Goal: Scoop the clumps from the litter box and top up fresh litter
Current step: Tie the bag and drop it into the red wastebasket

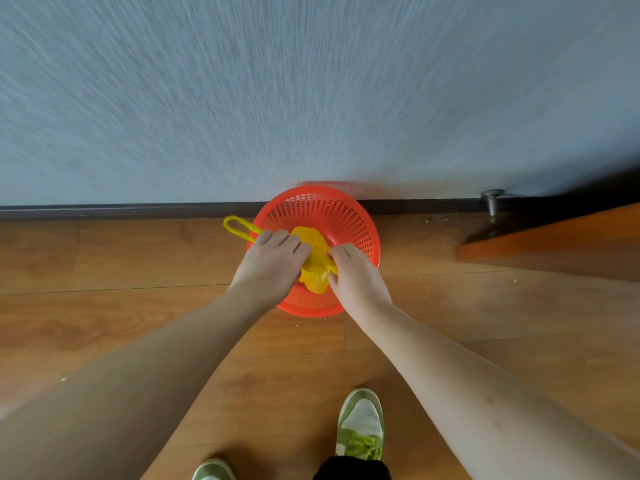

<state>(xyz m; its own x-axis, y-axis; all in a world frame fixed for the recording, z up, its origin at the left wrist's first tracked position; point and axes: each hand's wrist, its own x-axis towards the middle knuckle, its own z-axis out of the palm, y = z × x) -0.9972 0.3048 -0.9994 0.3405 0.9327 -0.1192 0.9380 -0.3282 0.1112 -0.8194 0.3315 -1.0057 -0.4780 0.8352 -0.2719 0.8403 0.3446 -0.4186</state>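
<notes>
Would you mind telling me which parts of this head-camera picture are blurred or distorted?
Head view: the wall is smeared in streaks fanning out from the centre, motion blur; the orange basket, yellow bag and both hands, left and right, stay fairly sharp; the wide lens stretches the forearms toward the corners; lighting is soft, without glare.

Red perforated basket [322, 216], yellow bag [313, 251], brown wood-grain floor [104, 306], grey-blue wall [277, 81], green-white shoes [362, 424]
</notes>
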